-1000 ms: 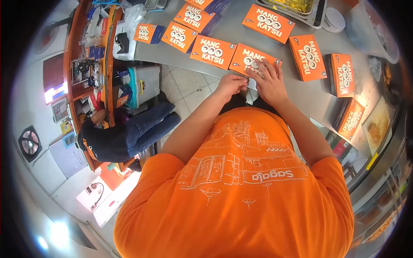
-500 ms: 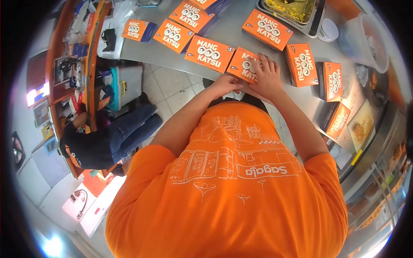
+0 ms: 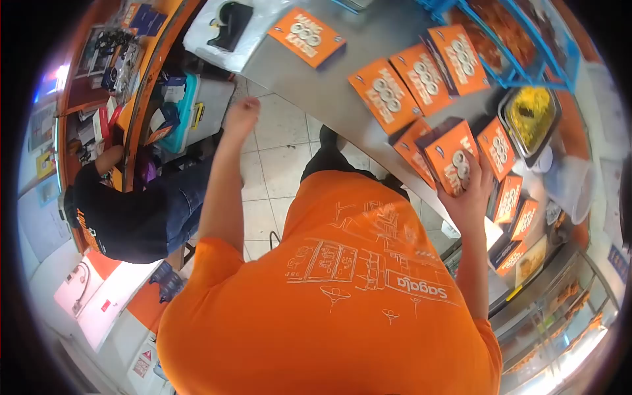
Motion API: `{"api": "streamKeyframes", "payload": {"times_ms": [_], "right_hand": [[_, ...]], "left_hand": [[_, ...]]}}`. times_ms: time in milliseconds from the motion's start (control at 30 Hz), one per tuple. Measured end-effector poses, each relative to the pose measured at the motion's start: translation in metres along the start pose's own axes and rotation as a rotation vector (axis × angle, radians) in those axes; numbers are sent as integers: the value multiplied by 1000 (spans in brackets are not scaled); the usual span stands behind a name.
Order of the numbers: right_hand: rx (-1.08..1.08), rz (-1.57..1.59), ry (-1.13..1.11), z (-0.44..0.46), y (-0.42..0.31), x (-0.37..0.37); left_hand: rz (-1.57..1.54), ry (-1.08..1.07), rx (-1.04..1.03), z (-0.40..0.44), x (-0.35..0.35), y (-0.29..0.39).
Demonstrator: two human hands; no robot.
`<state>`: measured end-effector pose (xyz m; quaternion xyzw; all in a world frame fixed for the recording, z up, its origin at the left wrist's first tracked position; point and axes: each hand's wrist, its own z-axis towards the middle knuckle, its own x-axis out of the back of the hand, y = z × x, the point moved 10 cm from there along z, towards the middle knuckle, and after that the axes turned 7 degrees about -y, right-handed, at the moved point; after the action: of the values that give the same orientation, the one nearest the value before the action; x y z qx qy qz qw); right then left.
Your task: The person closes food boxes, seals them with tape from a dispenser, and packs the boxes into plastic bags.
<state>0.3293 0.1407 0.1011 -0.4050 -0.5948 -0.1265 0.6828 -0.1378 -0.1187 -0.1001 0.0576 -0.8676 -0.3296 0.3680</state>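
Observation:
My right hand grips an orange and dark blue food box marked "MANG KATSU" by its near side. This box is tilted and overlaps another orange box at the counter's front edge. My left hand is off to the left, over the floor and away from the counter, with its fingers curled in; it looks blurred and I see nothing in it. Further matching boxes lie close together past my right hand, and several more run down the right side.
A single orange box lies at the far left of the metal counter, near a black tape dispenser. Blue racks and a tray of yellow food stand at the back right. A person in black is at the left shelves.
My right hand has picked up a box from the counter edge. My left hand has left the boxes and swung out to the left. The view has turned, shifting the counter rightward.

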Motion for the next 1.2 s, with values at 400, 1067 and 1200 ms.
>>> {"api": "streamKeyframes", "payload": {"times_ms": [400,1067,1200], "right_hand": [[-1,-207,-23,111,-67,-104],[-107,-347,23,115,-72,-126],[-85,-321,55,116,-70,-126]], "left_hand": [[-470,215,18,161,149,28],[-567,-96,203,190,110,30],[-778,-266,72,227,95,12]]}}
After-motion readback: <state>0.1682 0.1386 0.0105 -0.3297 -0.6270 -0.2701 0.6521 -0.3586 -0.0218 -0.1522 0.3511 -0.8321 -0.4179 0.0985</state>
